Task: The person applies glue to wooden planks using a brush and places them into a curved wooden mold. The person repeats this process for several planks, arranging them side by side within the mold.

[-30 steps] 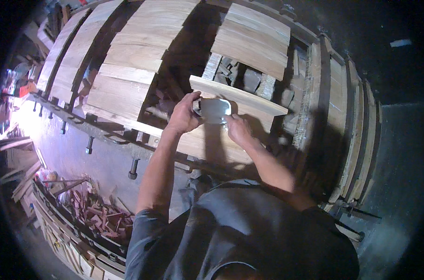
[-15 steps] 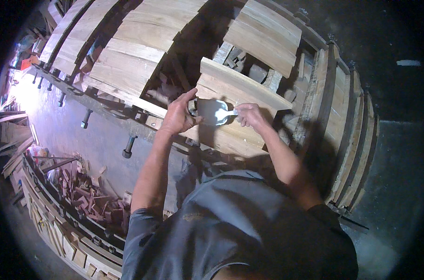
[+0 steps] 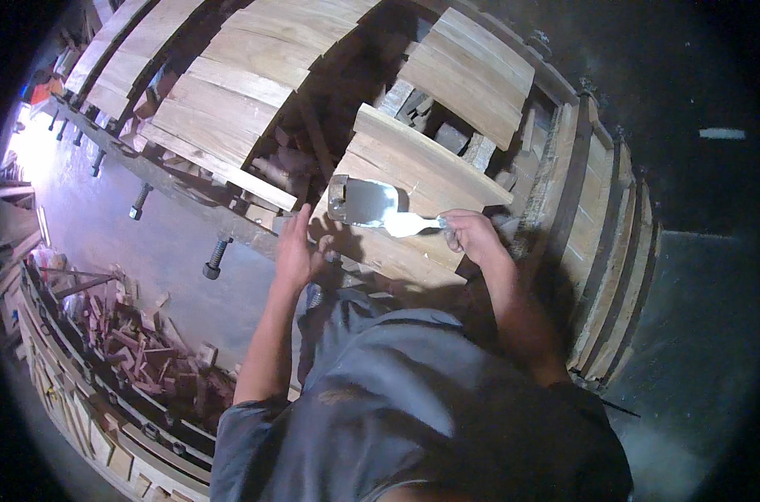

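Note:
My right hand (image 3: 473, 234) is closed around the white handle (image 3: 422, 223) of what looks like a glue spreader (image 3: 371, 203). It has a grey, box-like body smeared with white and a dark roller-like end on the left. The spreader is over a pale wooden panel (image 3: 413, 171), whose far edge carries a raised strip of wood (image 3: 430, 151). My left hand (image 3: 294, 255) is at the panel's near left corner, apart from the spreader, fingers spread with nothing in them.
More jointed wooden panels (image 3: 221, 105) lie across a metal clamp frame (image 3: 191, 192) with protruding bolts (image 3: 217, 258). Dark gaps between them show wood offcuts below. A scrap heap (image 3: 145, 343) is at lower left. Boards in clamps (image 3: 601, 243) stand at the right.
My left hand has drawn away from the spreader's roller end, toward me and left, uncovering that end. My right hand still holds the handle.

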A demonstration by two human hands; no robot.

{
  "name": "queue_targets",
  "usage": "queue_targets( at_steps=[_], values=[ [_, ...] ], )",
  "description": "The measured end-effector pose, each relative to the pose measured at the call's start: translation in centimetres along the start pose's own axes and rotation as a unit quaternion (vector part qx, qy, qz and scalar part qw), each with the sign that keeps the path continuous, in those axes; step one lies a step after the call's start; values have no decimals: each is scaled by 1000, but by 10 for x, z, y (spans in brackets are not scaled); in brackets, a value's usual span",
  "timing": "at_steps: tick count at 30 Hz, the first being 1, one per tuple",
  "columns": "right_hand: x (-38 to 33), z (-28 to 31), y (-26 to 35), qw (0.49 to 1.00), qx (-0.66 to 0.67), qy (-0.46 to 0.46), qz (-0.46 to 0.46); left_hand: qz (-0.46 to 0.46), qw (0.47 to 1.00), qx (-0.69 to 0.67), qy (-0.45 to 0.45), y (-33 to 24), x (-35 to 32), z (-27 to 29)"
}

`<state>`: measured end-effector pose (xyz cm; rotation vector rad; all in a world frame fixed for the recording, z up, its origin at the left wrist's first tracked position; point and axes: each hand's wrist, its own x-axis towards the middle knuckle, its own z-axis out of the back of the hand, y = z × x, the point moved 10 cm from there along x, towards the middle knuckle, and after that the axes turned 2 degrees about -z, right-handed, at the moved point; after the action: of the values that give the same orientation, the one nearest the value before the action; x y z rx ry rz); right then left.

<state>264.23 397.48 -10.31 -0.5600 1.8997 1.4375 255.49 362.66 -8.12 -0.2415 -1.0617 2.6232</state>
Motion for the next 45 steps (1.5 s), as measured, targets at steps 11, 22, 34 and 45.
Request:
queue_targets(
  at_steps=[11,22,34,45],
  values=[
    [21,-38,138,968,46,26,245,212,973,-18,-87,55,-4,3],
    [85,-80,206,899,-260,-199,292,227,972,15,-49,62,-4,-5],
    [8,3,187,812,-397,-311,293,231,972,-7,-51,78,-6,-19],
    [-64,107,144,799,-397,-398,213,290,953,-71,-41,152,-9,-57]
  ],
)
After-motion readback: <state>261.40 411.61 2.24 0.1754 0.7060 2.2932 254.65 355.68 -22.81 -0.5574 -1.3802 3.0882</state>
